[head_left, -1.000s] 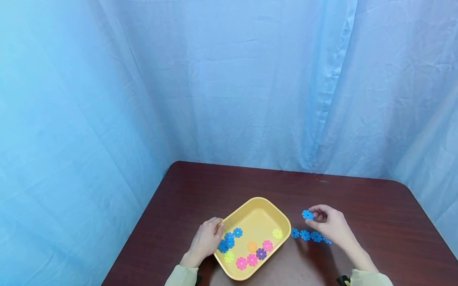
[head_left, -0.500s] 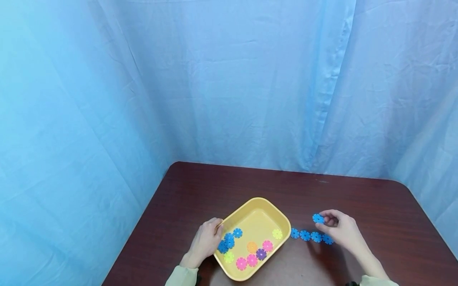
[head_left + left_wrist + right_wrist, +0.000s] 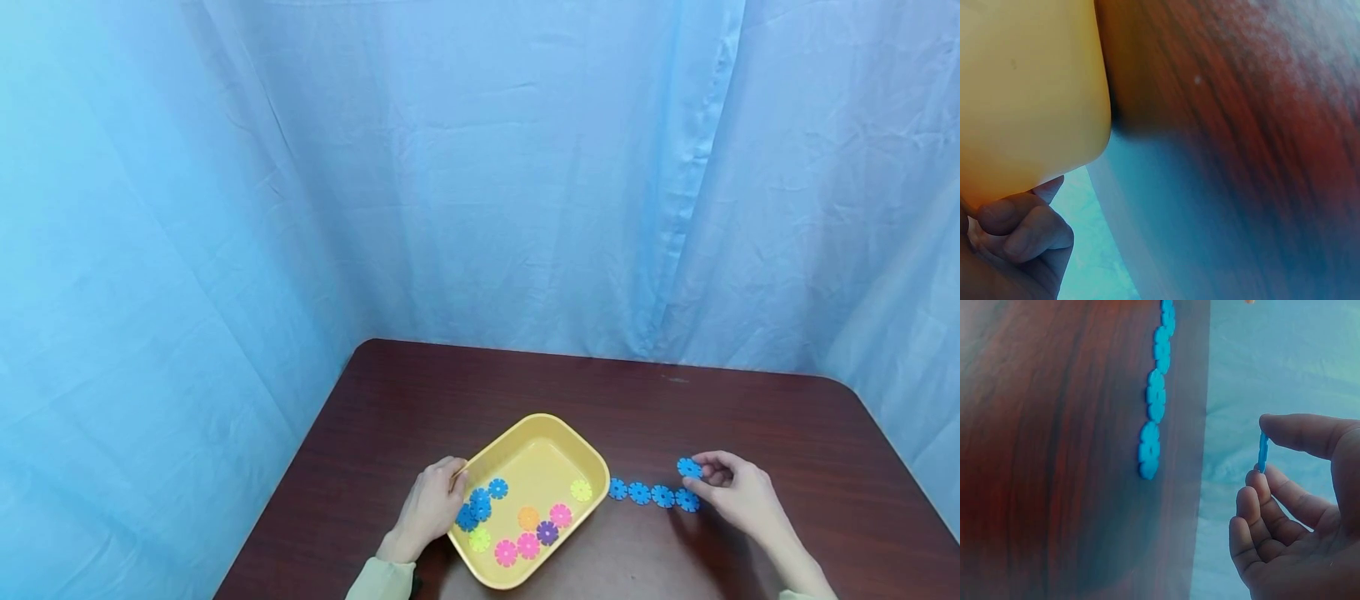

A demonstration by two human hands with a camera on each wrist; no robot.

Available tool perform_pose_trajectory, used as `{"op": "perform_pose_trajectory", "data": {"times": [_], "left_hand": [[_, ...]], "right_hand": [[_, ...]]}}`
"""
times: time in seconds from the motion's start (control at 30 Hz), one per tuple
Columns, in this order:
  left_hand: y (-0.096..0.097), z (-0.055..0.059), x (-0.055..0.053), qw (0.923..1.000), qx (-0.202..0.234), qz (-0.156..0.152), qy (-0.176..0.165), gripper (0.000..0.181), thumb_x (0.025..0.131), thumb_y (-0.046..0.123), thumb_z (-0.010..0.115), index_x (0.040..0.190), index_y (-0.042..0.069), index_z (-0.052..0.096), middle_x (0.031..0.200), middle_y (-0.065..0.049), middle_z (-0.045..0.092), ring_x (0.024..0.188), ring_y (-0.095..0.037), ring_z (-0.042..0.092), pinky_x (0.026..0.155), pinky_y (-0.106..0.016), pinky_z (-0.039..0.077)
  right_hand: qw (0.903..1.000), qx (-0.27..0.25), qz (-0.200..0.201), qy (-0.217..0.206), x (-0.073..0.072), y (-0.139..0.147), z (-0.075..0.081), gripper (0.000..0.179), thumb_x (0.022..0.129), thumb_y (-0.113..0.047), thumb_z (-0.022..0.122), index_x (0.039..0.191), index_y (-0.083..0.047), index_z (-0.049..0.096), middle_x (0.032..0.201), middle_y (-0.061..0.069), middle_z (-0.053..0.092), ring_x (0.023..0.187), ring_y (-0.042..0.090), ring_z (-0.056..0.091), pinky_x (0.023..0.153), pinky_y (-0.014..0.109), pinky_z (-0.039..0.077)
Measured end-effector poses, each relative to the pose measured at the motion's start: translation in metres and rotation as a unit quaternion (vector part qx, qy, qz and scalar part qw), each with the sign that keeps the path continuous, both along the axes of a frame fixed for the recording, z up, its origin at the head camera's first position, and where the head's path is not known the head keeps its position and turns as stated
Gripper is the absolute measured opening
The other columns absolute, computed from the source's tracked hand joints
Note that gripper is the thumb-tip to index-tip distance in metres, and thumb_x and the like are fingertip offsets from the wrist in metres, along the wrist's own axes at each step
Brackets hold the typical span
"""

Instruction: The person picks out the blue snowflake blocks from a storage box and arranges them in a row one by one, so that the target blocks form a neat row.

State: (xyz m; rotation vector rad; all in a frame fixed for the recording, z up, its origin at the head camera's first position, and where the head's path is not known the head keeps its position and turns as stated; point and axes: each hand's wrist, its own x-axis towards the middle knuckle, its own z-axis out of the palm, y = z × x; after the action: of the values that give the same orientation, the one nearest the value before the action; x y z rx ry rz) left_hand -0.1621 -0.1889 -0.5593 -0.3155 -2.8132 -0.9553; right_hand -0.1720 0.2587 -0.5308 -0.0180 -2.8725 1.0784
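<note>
A yellow tray [image 3: 543, 425] stands slanted on the table, and my left hand [image 3: 429, 507] grips its left rim. In the left wrist view, curled fingers [image 3: 1038, 234] lie against the tray's outer wall [image 3: 1035, 94]. My right hand [image 3: 744, 493] pinches a blue snowflake disc [image 3: 689, 467] between thumb and fingertips, above the table. Beneath and left of it, several blue discs [image 3: 663, 497] lie flat in a row running from the tray's right side. From the right wrist view, the pinched disc [image 3: 1263, 453] appears edge-on, apart from the row [image 3: 1156, 395].
Inside the tray are overlapping blue discs [image 3: 477, 508], pink discs [image 3: 528, 546], a purple disc [image 3: 547, 533], an orange disc [image 3: 528, 518] and yellow discs [image 3: 581, 490]. The dark wooden table [image 3: 480, 375] has a light blue curtain [image 3: 495, 183] behind it.
My right hand has moved right and slightly toward me with the blue disc, uncovering the right end of the row. My left hand and the tray stay put.
</note>
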Motion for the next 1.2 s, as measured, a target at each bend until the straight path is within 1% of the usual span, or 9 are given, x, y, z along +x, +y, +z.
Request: {"op": "perform_pose_trajectory", "data": {"times": [0.13,0.37,0.5,0.63,0.97,1.2], "left_hand": [[0.000,0.000,-0.001,1.0000,0.001,0.001,-0.003,0.017,0.098,0.011,0.062,0.111,0.005,0.072,0.103,-0.003,0.070,0.087,-0.012,0.065,0.073,-0.032,0.054],[0.000,0.000,0.000,1.0000,-0.001,0.000,-0.007,0.018,0.098,0.010,0.062,0.112,0.005,0.071,0.104,-0.004,0.070,0.089,-0.013,0.066,0.074,-0.033,0.054],[0.000,0.000,0.000,1.0000,-0.001,0.000,-0.008,0.017,0.097,0.010,0.062,0.111,0.005,0.071,0.103,-0.003,0.069,0.087,-0.012,0.065,0.073,-0.032,0.054],[0.000,0.000,0.000,1.0000,-0.002,0.002,-0.004,0.017,0.097,0.009,0.063,0.110,0.005,0.072,0.102,-0.003,0.069,0.086,-0.011,0.064,0.071,-0.032,0.054],[0.000,0.000,0.000,1.0000,-0.001,0.000,-0.006,0.017,0.097,0.009,0.062,0.110,0.005,0.072,0.102,-0.003,0.069,0.085,-0.011,0.064,0.071,-0.032,0.053],[0.000,0.001,0.000,1.0000,0.002,0.002,-0.004,0.016,0.097,0.009,0.062,0.110,0.005,0.072,0.102,-0.003,0.069,0.085,-0.011,0.064,0.072,-0.031,0.053]], "right_hand": [[1.0000,0.004,-0.007,-0.004,0.002,0.007,-0.005,0.040,0.083,-0.028,0.081,0.109,0.000,0.069,0.088,0.003,0.064,0.074,0.010,0.057,0.064,0.026,0.047],[0.9997,0.011,-0.017,-0.009,0.006,0.016,-0.016,0.038,0.083,-0.028,0.082,0.106,-0.001,0.070,0.084,0.001,0.064,0.070,0.007,0.056,0.064,0.026,0.045],[0.9996,0.015,-0.019,-0.010,0.008,0.022,-0.022,0.038,0.082,-0.027,0.082,0.107,-0.001,0.070,0.085,0.001,0.065,0.070,0.005,0.057,0.065,0.027,0.044],[0.9995,0.024,-0.019,-0.012,0.008,0.028,-0.028,0.040,0.082,-0.028,0.082,0.107,0.000,0.069,0.086,0.001,0.066,0.070,0.006,0.058,0.066,0.028,0.044],[0.9985,0.024,-0.015,-0.047,0.011,0.034,-0.039,0.038,0.083,-0.024,0.080,0.109,0.001,0.069,0.087,0.001,0.065,0.070,0.010,0.057,0.064,0.029,0.045],[0.9982,0.030,-0.017,-0.049,0.012,0.035,-0.042,0.038,0.082,-0.024,0.081,0.108,0.002,0.069,0.086,0.001,0.064,0.069,0.011,0.055,0.065,0.033,0.043]]}}
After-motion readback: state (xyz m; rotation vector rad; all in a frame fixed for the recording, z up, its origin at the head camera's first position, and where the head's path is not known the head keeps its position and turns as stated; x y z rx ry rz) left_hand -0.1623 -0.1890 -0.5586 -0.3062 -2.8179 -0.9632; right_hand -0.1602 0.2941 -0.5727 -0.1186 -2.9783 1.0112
